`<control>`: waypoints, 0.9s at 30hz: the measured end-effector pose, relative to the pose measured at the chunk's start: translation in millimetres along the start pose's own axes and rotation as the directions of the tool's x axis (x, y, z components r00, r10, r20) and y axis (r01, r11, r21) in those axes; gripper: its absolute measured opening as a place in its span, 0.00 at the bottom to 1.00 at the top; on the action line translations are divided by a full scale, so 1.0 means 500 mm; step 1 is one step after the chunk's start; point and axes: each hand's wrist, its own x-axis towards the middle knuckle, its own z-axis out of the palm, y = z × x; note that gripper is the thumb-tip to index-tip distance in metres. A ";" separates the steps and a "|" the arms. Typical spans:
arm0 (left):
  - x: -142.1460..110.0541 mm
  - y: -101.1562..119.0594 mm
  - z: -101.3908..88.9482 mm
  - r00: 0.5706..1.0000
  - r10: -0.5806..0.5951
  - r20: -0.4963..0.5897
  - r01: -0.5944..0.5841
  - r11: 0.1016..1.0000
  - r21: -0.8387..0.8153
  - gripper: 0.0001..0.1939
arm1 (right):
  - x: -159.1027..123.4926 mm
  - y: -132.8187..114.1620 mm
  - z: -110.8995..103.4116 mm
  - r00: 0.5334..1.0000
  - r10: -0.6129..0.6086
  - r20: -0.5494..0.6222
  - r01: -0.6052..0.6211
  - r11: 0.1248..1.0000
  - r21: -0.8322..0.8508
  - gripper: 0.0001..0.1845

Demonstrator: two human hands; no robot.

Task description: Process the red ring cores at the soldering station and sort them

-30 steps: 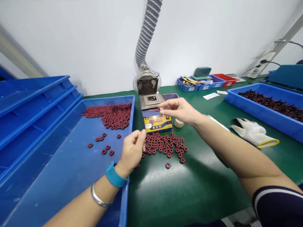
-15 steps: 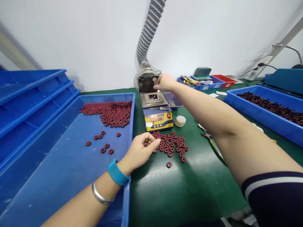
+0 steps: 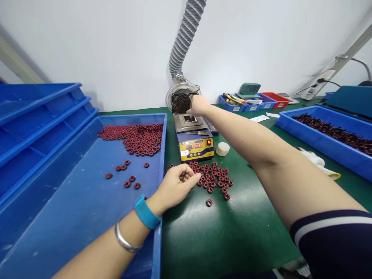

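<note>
My right hand (image 3: 199, 105) reaches over the solder pot (image 3: 197, 148), its fingers closed in a pinch just above the square metal opening; what they hold is hidden behind the hand. The pot's yellow front carries a lit red display. Curled with thumb and fingers drawn together, my left hand (image 3: 180, 185) hovers by the tray's edge, at the near left of a pile of small red-and-black wound ring cores (image 3: 207, 176). Anything inside those fingers cannot be made out. One loose ring core (image 3: 209, 202) lies apart in front of the pile.
A blue tray (image 3: 72, 217) on the left holds many more cores; stacked blue trays (image 3: 37, 116) stand beyond it. Behind the pot is a fan with a grey duct (image 3: 186, 38). A round whitish pad (image 3: 223, 148) sits right of the pot. Another blue bin (image 3: 328, 145) stands far right.
My right hand has lowered slightly toward the pot's opening, and its forearm has dropped to cover the pliers. The left hand stays nearly in place, the view having shifted a little.
</note>
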 end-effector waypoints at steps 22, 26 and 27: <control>0.000 0.011 0.001 0.995 -0.037 -0.092 0.017 0.978 -0.208 0.13 | -0.118 -0.009 -0.075 0.992 0.095 0.087 -0.129 0.703 0.699 0.11; 0.000 0.014 -0.002 0.981 -0.044 -0.191 -0.021 0.946 -0.322 0.17 | -0.259 -0.015 -0.047 0.990 -0.005 0.140 -0.129 0.353 0.927 0.16; -0.002 0.016 -0.002 0.978 -0.047 -0.204 -0.026 0.939 -0.344 0.18 | -0.299 -0.019 -0.036 0.992 -0.013 0.126 -0.116 0.310 0.944 0.18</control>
